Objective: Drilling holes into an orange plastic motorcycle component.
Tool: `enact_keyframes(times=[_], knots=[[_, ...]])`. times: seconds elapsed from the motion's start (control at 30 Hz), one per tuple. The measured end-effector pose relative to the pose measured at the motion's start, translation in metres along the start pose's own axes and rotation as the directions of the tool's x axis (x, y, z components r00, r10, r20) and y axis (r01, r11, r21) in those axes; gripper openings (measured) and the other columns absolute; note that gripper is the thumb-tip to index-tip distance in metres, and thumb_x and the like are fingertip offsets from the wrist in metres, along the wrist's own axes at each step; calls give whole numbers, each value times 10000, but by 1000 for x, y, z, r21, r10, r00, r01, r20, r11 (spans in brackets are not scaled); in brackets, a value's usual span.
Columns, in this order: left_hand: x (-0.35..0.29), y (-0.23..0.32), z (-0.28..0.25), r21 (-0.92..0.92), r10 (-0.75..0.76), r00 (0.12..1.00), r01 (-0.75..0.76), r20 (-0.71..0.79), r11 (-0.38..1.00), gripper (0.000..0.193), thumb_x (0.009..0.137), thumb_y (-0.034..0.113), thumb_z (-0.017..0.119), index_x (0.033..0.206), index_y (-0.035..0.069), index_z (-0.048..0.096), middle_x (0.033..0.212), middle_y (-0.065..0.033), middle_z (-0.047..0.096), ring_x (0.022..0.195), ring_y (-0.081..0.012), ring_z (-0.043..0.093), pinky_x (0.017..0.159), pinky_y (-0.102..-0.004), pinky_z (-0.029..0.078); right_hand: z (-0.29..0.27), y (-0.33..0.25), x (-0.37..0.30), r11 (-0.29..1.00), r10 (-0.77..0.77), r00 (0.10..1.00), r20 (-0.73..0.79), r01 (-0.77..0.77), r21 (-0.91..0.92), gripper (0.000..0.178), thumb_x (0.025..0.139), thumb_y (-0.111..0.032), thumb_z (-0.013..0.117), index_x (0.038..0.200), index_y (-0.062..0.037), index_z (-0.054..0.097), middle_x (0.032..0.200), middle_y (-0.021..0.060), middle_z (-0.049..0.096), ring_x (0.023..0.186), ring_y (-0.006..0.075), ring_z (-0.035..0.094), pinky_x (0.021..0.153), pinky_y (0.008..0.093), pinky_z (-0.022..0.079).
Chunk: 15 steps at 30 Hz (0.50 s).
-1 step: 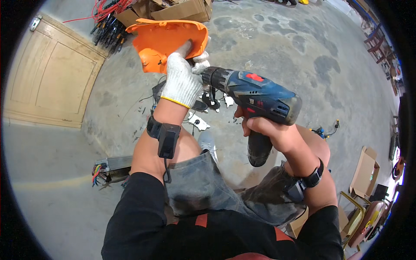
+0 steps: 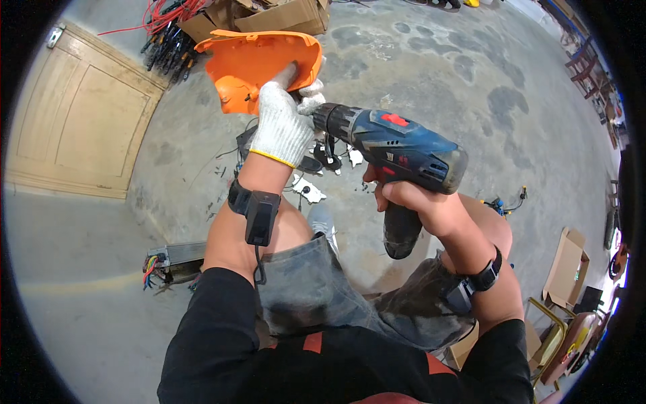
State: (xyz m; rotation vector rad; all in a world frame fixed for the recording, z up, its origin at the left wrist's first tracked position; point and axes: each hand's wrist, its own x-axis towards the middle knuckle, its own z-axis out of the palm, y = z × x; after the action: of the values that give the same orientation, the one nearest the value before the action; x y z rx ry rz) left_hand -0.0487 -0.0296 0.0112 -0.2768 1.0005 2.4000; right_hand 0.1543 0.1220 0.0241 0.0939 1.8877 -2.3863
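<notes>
My left hand [image 2: 281,120], in a white knit glove with a yellow cuff edge, grips a curved orange plastic cover [image 2: 259,57] by its right side. The thumb lies on the cover's hollow inside, and the other fingers curl around the edge. In my bare right hand [image 2: 410,195] is a blue and black cordless drill [image 2: 407,148], held by its dark handle. Its black chuck points left and reaches the gloved fingers. Whether a bit or screw meets the cover is hidden there.
Below the hands, dark parts and a white plastic piece [image 2: 308,189] lie on the concrete floor. A metal unit with coloured wires [image 2: 176,256] sits left of my legs. Cardboard boxes [image 2: 282,17], red cable [image 2: 165,13] and a wooden door [image 2: 84,114] stand farther off.
</notes>
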Motion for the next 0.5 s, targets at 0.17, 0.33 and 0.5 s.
enact_keyframes(times=[0.17, 0.33, 0.5], knots=[[18, 33, -12, -253, 11, 999, -24, -52, 967, 190, 964, 264, 553, 960, 74, 541, 642, -14, 467, 459, -115, 417, 374, -227, 317, 4, -4, -4, 989, -76, 997, -7, 76, 124, 282, 834, -50, 635, 1108, 16, 622, 957, 65, 671, 722, 134, 614, 670, 295, 525], [12, 32, -18, -59, 95, 983, -105, -158, 993, 191, 978, 286, 550, 930, 101, 552, 657, -11, 467, 480, -100, 404, 370, -230, 268, -5, -8, -4, 978, -210, 969, -133, 207, -38, 291, 866, -108, 678, 1132, -4, 623, 963, 57, 671, 729, 129, 613, 662, 296, 525], [-29, -1, 9, 332, 12, 969, 74, -249, 941, 180, 907, 293, 639, 870, 160, 524, 554, 21, 405, 372, -93, 316, 335, -242, 233, -21, -11, 13, 922, -322, 816, -481, 155, -355, 466, 793, -284, 828, 1118, -23, 620, 924, 47, 650, 820, 142, 602, 721, 310, 502]])
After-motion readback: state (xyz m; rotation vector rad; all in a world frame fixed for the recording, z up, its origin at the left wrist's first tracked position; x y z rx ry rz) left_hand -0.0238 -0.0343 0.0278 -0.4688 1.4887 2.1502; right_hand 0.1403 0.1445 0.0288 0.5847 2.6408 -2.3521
